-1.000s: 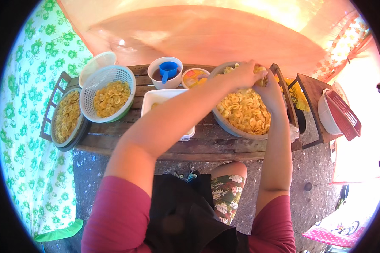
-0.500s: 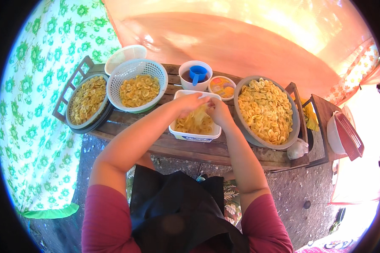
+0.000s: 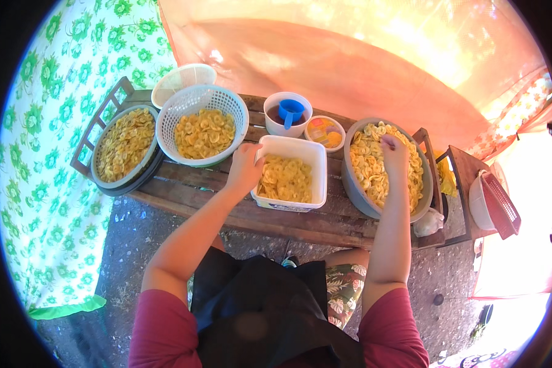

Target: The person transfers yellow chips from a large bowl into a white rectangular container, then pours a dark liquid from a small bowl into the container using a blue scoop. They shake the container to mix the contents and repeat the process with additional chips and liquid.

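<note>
My left hand (image 3: pixel 245 167) grips the left rim of a white rectangular tub (image 3: pixel 319 175) in the middle of the table. Banana chips (image 3: pixel 285 179), thin yellow rounds, cover the tub's bottom. On the right, my right hand (image 3: pixel 395 151) is over a large grey basin (image 3: pixel 357 178) heaped with more banana chips (image 3: pixel 374 162). Its fingers are curled together near the top of the heap; what they hold, if anything, is hidden.
On the slatted wooden table (image 3: pixel 187 190) stand a white perforated basket (image 3: pixel 168 119) and a grey basin (image 3: pixel 104 178), both with chips. Behind the tub are a bucket (image 3: pixel 276 129) holding a blue cup (image 3: pixel 291 111) and a round lidded container (image 3: pixel 325 133). A knotted plastic bag (image 3: pixel 429 222) lies at right.
Both hands have come apart from above the tub. The left has moved to the tub's left rim, the right over to the right-hand basin. The tub now sits slightly turned.
</note>
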